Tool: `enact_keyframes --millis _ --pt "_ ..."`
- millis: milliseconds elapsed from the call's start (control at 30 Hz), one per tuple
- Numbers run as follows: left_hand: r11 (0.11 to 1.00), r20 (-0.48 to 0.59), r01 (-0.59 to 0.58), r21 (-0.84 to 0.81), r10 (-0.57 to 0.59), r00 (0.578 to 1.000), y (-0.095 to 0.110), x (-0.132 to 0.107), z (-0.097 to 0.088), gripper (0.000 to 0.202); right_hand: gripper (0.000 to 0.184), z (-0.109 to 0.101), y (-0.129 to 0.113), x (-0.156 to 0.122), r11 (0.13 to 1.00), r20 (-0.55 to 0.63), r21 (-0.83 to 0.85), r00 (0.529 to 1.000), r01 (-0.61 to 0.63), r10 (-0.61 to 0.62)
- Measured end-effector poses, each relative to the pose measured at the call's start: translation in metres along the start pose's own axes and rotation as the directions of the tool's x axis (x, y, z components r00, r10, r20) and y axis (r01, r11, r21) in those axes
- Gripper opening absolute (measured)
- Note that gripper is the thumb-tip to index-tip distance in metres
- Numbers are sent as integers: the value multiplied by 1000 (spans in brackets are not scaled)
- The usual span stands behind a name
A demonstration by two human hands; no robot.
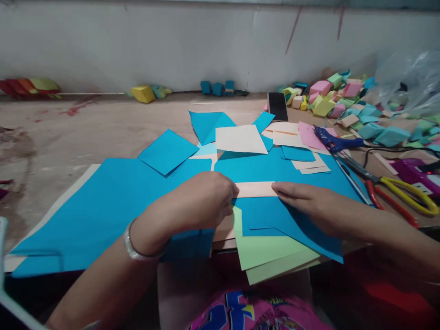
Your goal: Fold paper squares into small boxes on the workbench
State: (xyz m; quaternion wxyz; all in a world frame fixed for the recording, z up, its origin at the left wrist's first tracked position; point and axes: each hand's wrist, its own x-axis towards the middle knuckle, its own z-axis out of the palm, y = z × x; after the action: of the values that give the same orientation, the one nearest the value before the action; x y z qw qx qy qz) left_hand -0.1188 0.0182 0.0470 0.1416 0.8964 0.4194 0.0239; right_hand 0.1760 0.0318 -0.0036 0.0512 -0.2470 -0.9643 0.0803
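A pale peach paper strip (257, 189), which looks folded, lies crosswise on blue paper sheets (271, 169). Its left end is pinched by my left hand (202, 199), whose fingers are curled closed. At the other end, my right hand (305, 201) rests with straight, flat fingers, the tips touching the strip. Under both forearms spread more blue sheets, and a large blue sheet (103, 197) covers the left side. Pale green sheets (268, 252) stick out over the near table edge. Just beyond the strip sits a cream paper square (240, 139).
To the right are a blue glue gun (335, 140), yellow-handled scissors (409, 195) and red-handled pliers (392, 201). A phone (277, 106) lies farther back, beside heaped folded paper pieces (364, 107). Small paper boxes (217, 88) line the wall.
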Motion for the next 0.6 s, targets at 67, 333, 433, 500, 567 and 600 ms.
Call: enact_keyframes --millis 67,333,433,500,567,600 --pt "1000 29 11 20 -11 1000 3 8 0 21 31 -8 1 12 999 11 29 999 -41 40" --pt "990 -79 -28 140 39 996 0 30 19 25 24 -18 5 61 993 -28 -81 996 -91 89" --pt "984 -105 -22 175 41 994 -2 30 24 16 25 -30 13 72 994 -51 -80 996 -78 74" --pt "985 -169 -11 173 40 985 -4 29 26 20 26 -36 21 80 995 -134 -48 988 -87 79" --pt "988 -216 16 157 19 976 -6 29 29 28 26 -36 29 85 995 -259 27 961 -98 102" --pt "988 -232 19 151 17 973 -8 29 29 29 26 -34 34 87 992 -316 81 941 -96 117"
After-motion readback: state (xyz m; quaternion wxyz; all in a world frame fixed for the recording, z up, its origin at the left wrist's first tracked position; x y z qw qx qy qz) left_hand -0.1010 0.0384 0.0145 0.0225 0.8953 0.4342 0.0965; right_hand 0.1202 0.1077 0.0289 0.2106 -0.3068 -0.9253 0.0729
